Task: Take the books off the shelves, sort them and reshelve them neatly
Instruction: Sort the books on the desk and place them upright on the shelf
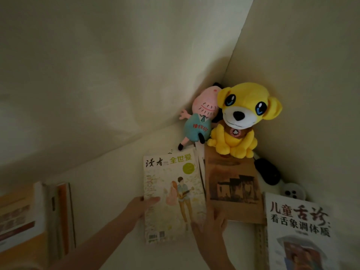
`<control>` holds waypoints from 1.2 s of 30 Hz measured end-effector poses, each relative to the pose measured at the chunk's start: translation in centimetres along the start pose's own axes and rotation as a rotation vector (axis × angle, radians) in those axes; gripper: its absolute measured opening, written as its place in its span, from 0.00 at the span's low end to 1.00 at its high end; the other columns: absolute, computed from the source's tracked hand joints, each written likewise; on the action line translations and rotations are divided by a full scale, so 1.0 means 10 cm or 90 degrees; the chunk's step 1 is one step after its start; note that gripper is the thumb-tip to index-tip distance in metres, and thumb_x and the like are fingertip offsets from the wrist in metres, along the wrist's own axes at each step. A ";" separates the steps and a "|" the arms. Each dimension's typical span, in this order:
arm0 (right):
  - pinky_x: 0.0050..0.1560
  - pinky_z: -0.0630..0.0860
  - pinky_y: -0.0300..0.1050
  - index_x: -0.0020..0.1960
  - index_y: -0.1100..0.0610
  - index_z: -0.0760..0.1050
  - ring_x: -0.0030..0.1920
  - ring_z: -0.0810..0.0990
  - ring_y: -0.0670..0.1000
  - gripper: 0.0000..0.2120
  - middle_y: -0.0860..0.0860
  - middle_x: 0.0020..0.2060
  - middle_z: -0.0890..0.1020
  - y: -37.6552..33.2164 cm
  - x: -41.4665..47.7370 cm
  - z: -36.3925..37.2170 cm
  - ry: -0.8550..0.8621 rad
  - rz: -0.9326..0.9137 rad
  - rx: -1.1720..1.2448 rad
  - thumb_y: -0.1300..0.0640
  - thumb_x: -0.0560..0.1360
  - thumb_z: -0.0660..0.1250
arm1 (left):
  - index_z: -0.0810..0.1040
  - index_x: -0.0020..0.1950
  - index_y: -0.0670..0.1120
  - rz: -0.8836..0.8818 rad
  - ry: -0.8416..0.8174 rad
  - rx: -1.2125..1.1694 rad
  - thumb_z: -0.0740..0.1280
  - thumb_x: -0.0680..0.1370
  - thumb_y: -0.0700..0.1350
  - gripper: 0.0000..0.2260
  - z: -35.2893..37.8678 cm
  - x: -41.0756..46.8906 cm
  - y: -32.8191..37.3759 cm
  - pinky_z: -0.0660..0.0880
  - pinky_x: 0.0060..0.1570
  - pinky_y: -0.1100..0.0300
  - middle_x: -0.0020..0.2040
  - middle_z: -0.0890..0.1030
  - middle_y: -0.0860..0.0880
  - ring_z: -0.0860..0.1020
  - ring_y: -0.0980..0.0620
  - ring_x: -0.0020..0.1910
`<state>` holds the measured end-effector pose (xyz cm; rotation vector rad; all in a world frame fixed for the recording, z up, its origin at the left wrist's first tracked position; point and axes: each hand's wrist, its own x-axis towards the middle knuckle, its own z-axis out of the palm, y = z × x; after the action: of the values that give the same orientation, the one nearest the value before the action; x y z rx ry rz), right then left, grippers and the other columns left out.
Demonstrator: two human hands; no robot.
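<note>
1. Lower centre, the left hand pinched the magazine by its left edge (thumb on the cover).
2. The right hand rested, fingers straight, on the brown book just right of it.

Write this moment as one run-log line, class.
left hand: grips magazine edge | right hand: rests on magazine and brown book | nearby: yellow plush dog

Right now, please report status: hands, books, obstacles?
Left hand pinches magazine edge. Right hand rests on brown book. Yellow plush dog sits at its far end.
</note>
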<state>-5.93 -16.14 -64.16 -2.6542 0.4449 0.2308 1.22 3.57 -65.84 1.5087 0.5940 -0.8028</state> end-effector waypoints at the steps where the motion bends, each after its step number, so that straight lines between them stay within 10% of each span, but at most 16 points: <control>1: 0.37 0.78 0.47 0.64 0.63 0.72 0.40 0.76 0.60 0.47 0.56 0.48 0.67 0.04 -0.01 0.07 0.035 -0.010 -0.018 0.52 0.49 0.85 | 0.81 0.52 0.41 -0.007 0.004 -0.019 0.77 0.48 0.57 0.37 -0.02 0.04 -0.02 0.78 0.43 0.58 0.45 0.85 0.45 0.83 0.48 0.44; 9: 0.35 0.80 0.47 0.65 0.59 0.72 0.47 0.64 0.54 0.50 0.54 0.49 0.66 0.05 -0.01 0.33 0.037 -0.034 0.006 0.56 0.45 0.86 | 0.78 0.60 0.42 0.036 -0.032 -0.026 0.82 0.44 0.59 0.47 -0.12 0.15 -0.11 0.78 0.54 0.48 0.53 0.83 0.43 0.82 0.44 0.52; 13: 0.63 0.65 0.43 0.76 0.62 0.36 0.71 0.56 0.59 0.50 0.58 0.73 0.52 -0.07 -0.10 0.24 -0.070 -0.045 0.066 0.52 0.72 0.71 | 0.77 0.59 0.40 0.047 -0.024 -0.073 0.78 0.48 0.50 0.40 -0.05 0.12 -0.11 0.80 0.43 0.55 0.52 0.83 0.41 0.83 0.45 0.47; 17: 0.55 0.72 0.39 0.74 0.65 0.57 0.61 0.67 0.58 0.56 0.61 0.66 0.70 0.01 -0.14 0.29 -0.073 -0.068 0.028 0.45 0.55 0.77 | 0.77 0.59 0.34 0.005 -0.043 -0.112 0.79 0.51 0.45 0.38 -0.10 0.15 -0.14 0.81 0.41 0.54 0.51 0.82 0.38 0.82 0.43 0.46; 21: 0.64 0.70 0.53 0.73 0.63 0.48 0.66 0.69 0.61 0.49 0.61 0.71 0.65 0.02 -0.10 0.29 -0.052 -0.088 0.039 0.45 0.65 0.72 | 0.74 0.63 0.40 0.048 -0.107 -0.105 0.83 0.48 0.52 0.47 -0.20 0.09 -0.10 0.77 0.54 0.45 0.58 0.80 0.39 0.79 0.39 0.56; 25: 0.73 0.52 0.46 0.75 0.61 0.31 0.76 0.50 0.56 0.58 0.54 0.76 0.45 -0.10 -0.13 0.24 -0.230 -0.010 0.081 0.25 0.60 0.45 | 0.74 0.61 0.40 0.042 -0.119 -0.133 0.85 0.43 0.50 0.48 -0.59 -0.01 -0.24 0.79 0.48 0.46 0.55 0.81 0.38 0.81 0.38 0.52; 30: 0.74 0.57 0.53 0.78 0.54 0.41 0.76 0.52 0.54 0.58 0.54 0.76 0.50 -0.29 0.20 0.33 -0.314 0.117 0.376 0.35 0.64 0.73 | 0.74 0.62 0.36 -0.035 -0.071 -0.101 0.84 0.41 0.47 0.50 -0.87 -0.08 -0.43 0.74 0.55 0.41 0.56 0.79 0.33 0.78 0.34 0.55; 36: 0.68 0.67 0.56 0.78 0.56 0.44 0.71 0.64 0.58 0.56 0.57 0.73 0.60 -0.50 0.62 0.54 -0.357 0.187 0.417 0.49 0.64 0.79 | 0.75 0.58 0.40 -0.020 0.013 -0.133 0.82 0.43 0.52 0.45 -0.78 -0.17 -0.26 0.79 0.48 0.47 0.51 0.83 0.40 0.82 0.40 0.48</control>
<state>1.08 -11.16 -68.43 -1.7809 0.5905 0.7513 -0.78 11.68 -66.26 1.3209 0.6961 -0.7270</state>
